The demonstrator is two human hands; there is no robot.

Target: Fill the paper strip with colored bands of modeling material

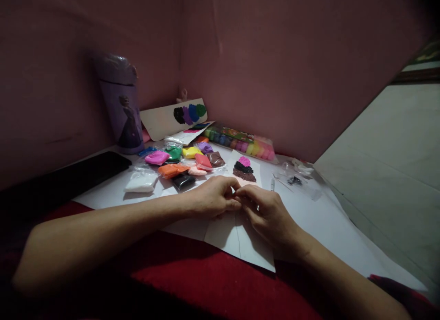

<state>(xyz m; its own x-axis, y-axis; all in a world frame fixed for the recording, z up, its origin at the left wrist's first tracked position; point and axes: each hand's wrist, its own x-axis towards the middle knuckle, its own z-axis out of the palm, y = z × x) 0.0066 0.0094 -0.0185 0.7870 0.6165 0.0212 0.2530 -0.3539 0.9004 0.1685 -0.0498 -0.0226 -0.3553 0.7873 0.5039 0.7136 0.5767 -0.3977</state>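
Now | left hand (209, 197) and right hand (271, 211) meet over paper (252, 252), fingertips pinched; anything gripped, cannot tell | colourful packets (173, 170) far left

- My left hand (209, 198) and right hand (270, 214) meet at the fingertips over white paper (254, 249); anything pinched there is too small to tell.
- Beyond them I see pink, black and brown textured patches (244, 169).
- Colourful packets (173, 170) lie to my left, near a purple tumbler (122, 113).
- A clear box (240, 142) lies farther back.
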